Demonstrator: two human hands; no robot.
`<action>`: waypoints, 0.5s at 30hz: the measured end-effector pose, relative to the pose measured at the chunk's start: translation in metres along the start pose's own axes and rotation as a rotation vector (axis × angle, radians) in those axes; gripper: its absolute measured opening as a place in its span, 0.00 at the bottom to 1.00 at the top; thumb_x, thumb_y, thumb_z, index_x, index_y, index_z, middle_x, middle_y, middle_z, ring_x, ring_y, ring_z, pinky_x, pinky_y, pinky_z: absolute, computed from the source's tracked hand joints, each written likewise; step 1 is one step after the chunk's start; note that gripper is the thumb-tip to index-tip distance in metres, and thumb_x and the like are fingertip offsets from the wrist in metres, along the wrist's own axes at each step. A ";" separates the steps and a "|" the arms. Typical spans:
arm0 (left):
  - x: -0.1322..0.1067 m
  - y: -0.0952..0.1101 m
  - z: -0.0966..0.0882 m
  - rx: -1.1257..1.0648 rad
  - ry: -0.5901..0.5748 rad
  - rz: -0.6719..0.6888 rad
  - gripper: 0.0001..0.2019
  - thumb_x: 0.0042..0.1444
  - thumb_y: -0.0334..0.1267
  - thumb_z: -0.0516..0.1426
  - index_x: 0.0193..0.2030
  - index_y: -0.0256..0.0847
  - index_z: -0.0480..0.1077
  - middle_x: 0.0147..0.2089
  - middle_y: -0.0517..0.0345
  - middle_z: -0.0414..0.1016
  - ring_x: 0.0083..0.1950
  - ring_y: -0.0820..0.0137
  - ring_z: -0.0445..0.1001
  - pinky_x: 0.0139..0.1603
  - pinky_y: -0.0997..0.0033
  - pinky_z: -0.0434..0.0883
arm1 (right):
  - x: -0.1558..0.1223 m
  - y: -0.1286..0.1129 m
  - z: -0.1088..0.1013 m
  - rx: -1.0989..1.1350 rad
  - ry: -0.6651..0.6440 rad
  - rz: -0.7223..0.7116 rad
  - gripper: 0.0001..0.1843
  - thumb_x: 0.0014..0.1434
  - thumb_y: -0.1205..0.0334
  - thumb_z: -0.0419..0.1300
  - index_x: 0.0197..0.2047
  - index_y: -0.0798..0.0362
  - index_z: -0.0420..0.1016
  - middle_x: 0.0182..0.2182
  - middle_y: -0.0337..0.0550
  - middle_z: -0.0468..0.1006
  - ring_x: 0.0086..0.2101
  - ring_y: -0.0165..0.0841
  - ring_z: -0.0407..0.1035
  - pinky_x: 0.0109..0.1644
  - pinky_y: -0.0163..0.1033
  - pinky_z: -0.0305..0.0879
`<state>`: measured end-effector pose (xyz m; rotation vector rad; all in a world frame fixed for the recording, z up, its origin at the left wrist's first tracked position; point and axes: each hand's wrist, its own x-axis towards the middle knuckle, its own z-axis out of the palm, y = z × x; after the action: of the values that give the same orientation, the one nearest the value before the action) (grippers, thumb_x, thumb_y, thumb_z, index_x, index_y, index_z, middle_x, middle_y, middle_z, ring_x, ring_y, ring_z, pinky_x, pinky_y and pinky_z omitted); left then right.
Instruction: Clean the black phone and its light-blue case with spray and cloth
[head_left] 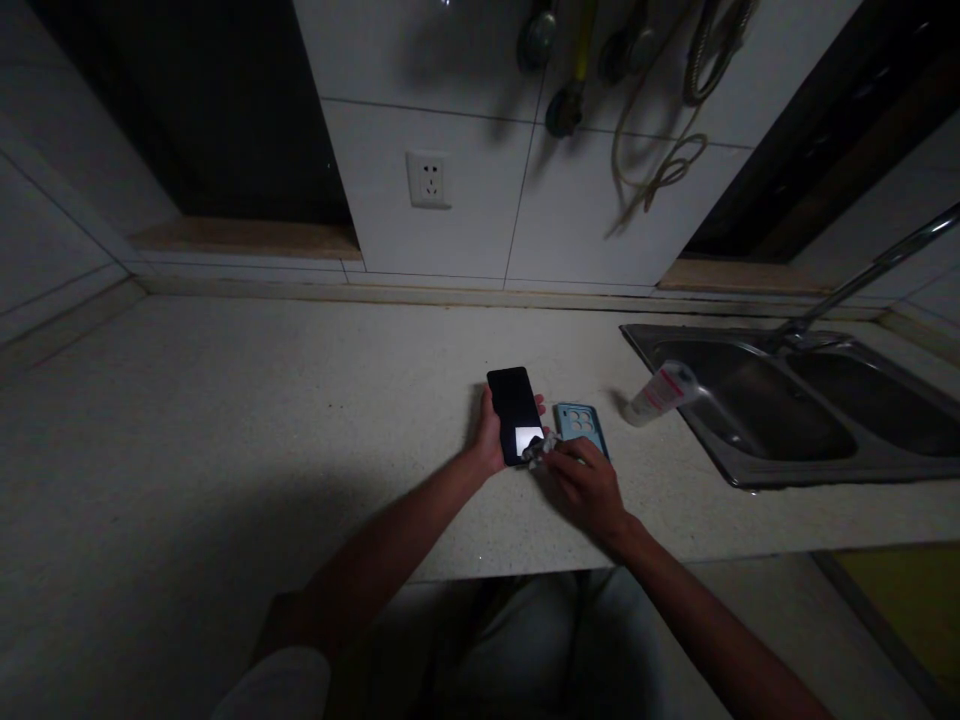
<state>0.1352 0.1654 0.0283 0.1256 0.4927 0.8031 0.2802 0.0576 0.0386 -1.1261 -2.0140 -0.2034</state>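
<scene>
My left hand is wrapped round a black smartphone, its fingertips showing at the phone's right edge. The screen faces up, dark except for a bright white patch near its lower end. Between the fingers of my right hand is a crumpled greyish-white wipe or tissue, which meets the phone's lower right corner. A light blue phone case with round camera openings lies on the counter just beyond my right hand, which covers its lower part.
A pale speckled countertop runs along the tiled wall. To the right, a translucent bottle or tube with red print stands by the double steel sink with its faucet. A wall socket, pipe valves and a looped cord are above.
</scene>
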 end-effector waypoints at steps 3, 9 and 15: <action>0.001 0.000 -0.002 0.019 -0.010 -0.034 0.40 0.62 0.67 0.41 0.59 0.32 0.71 0.48 0.40 0.80 0.43 0.58 0.79 0.43 0.59 0.75 | 0.000 0.004 -0.005 0.076 0.082 0.218 0.09 0.65 0.65 0.58 0.44 0.50 0.80 0.34 0.45 0.75 0.35 0.36 0.71 0.38 0.40 0.69; -0.002 0.002 0.001 0.062 -0.014 -0.038 0.43 0.61 0.69 0.40 0.55 0.29 0.74 0.43 0.41 0.81 0.36 0.61 0.79 0.38 0.62 0.75 | 0.000 0.005 -0.003 0.088 0.099 0.325 0.10 0.66 0.61 0.58 0.46 0.48 0.81 0.36 0.46 0.76 0.37 0.38 0.72 0.41 0.44 0.72; -0.006 0.001 0.005 0.103 -0.026 -0.048 0.44 0.61 0.69 0.39 0.55 0.28 0.73 0.38 0.41 0.81 0.33 0.60 0.79 0.35 0.62 0.74 | 0.000 0.006 0.006 0.013 -0.118 0.058 0.11 0.68 0.61 0.56 0.43 0.52 0.80 0.33 0.47 0.77 0.35 0.37 0.69 0.38 0.43 0.66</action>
<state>0.1330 0.1625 0.0353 0.2183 0.5107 0.7281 0.2810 0.0640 0.0336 -1.2117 -2.0796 -0.0957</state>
